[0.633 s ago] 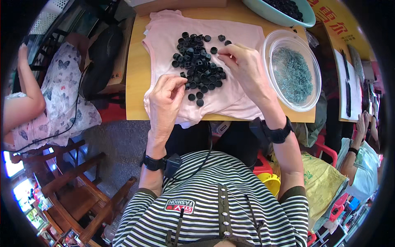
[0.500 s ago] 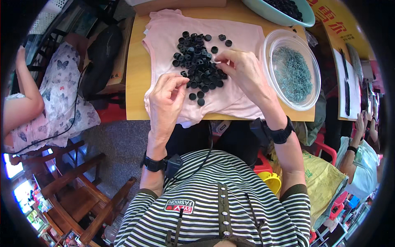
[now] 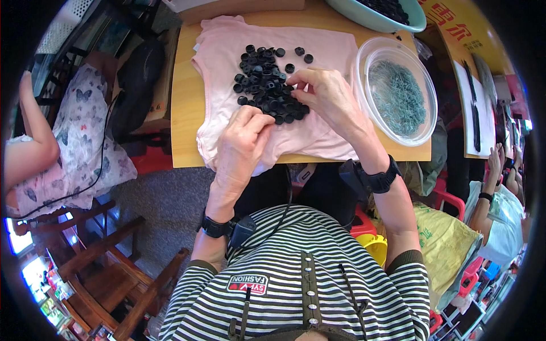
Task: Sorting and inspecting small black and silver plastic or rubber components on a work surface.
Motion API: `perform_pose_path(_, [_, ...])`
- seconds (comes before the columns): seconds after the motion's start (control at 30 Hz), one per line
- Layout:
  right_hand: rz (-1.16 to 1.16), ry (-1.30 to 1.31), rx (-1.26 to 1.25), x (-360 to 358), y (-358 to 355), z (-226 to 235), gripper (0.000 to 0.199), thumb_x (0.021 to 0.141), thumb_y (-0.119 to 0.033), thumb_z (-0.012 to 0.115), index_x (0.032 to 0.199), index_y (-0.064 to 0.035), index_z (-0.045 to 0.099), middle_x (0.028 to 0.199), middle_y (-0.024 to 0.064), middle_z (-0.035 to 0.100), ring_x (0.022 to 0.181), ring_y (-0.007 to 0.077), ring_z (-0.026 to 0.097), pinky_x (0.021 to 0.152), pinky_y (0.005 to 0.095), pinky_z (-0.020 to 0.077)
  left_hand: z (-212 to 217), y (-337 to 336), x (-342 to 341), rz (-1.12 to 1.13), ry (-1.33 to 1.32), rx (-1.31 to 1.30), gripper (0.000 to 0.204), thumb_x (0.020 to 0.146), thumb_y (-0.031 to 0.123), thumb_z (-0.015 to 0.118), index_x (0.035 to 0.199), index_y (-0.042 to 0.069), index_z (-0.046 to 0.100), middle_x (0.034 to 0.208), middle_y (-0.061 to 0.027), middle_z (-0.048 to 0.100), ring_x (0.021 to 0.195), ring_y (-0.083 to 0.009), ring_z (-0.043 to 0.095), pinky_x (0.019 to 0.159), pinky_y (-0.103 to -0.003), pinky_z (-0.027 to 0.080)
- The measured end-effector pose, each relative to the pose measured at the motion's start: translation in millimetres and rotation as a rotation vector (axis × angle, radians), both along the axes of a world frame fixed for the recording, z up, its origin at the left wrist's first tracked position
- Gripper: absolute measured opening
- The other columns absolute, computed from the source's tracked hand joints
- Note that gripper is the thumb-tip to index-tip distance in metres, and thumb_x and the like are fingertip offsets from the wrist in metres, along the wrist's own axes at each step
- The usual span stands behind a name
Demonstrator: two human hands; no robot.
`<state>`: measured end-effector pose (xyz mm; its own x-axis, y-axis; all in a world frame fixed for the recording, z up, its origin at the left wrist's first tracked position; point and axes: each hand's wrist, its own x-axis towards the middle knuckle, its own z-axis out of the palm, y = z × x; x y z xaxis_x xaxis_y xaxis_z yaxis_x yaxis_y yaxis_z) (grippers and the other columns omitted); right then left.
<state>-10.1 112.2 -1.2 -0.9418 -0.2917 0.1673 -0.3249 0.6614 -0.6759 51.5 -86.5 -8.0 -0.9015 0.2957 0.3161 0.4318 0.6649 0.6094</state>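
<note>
A heap of small round black plastic caps (image 3: pixel 267 82) lies on a pale pink cloth (image 3: pixel 330 51), which looks like a garment spread flat. At the right edge of the heap, my right hand (image 3: pixel 330 96) pinches a black cap between thumb and forefinger; part of it is hidden. My left hand (image 3: pixel 244 139) is closed just below the heap's near side, thumb and forefinger pressed together, and whatever they hold is too hidden to name. Right of the cloth stands a round clear plastic tub (image 3: pixel 364 108) holding many thin greenish metal screws or pins (image 3: pixel 398 96).
A pale green basin (image 3: pixel 372 21) of black pieces sits at the far right of the wooden table (image 3: pixel 185 108). A cardboard box (image 3: pixel 244 10) is at its far edge. A person in a butterfly-print garment (image 3: pixel 85 125) is on the left, beside wooden chairs (image 3: pixel 108 278). Another person (image 3: pixel 495 227) is at right.
My left hand has moved right and slightly nearer me, below the heap, covering some loose caps. My right hand stays at the heap's right edge, its fingers closer together. The whole view has shifted slightly.
</note>
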Motion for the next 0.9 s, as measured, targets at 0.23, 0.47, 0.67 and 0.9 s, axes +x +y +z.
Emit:
perform_pose_path(0.23, [-0.061, 0.066, -0.174, 13, 10, 8, 0.019, 0.076, -0.008, 0.07, 0.093, -0.0005, 0.068, 0.08, 0.013, 0.067, 0.069, 0.0229, 0.065, 0.065, 0.0318, 0.051, 19, 16, -8, 0.062, -0.121, 0.207, 0.011, 0.079, 0.004, 0.072, 0.089, 0.002, 0.067, 0.085, -0.0074, 0.06, 0.074, -0.0205, 0.06, 0.061, -0.031, 0.049])
perform_pose_path(0.47, [-0.147, -0.134, -0.387, 49, 25, 10, 0.018, 0.077, -0.011, 0.072, 0.091, -0.0002, 0.069, 0.081, 0.0098, 0.07, 0.07, 0.0162, 0.066, 0.066, 0.0283, 0.0521, 17, 42, -17, -0.104, 0.092, 0.097, 0.019, 0.077, 0.005, 0.073, 0.095, 0.002, 0.069, 0.097, -0.0093, 0.064, 0.087, -0.0217, 0.06, 0.073, -0.031, 0.049])
perform_pose_path(0.67, [-0.259, -0.366, -0.671, 67, 25, -5, 0.019, 0.08, -0.006, 0.071, 0.096, 0.0049, 0.067, 0.078, 0.0095, 0.069, 0.073, 0.0063, 0.064, 0.067, 0.0231, 0.0527, 3, 49, -19, -0.121, 0.038, 0.07, 0.019, 0.072, 0.01, 0.075, 0.089, 0.005, 0.067, 0.091, -0.0058, 0.061, 0.089, -0.025, 0.056, 0.078, -0.035, 0.047])
perform_pose_path(0.9, [-0.283, 0.058, -0.234, 84, 30, -5, 0.013, 0.078, 0.001, 0.066, 0.089, -0.0014, 0.061, 0.083, 0.0077, 0.064, 0.07, 0.0168, 0.065, 0.062, 0.03, 0.0534, 4, 57, -27, -0.098, 0.174, 0.017, 0.01, 0.073, 0.009, 0.073, 0.082, 0.007, 0.068, 0.087, -0.0026, 0.06, 0.087, -0.0229, 0.055, 0.078, -0.035, 0.046])
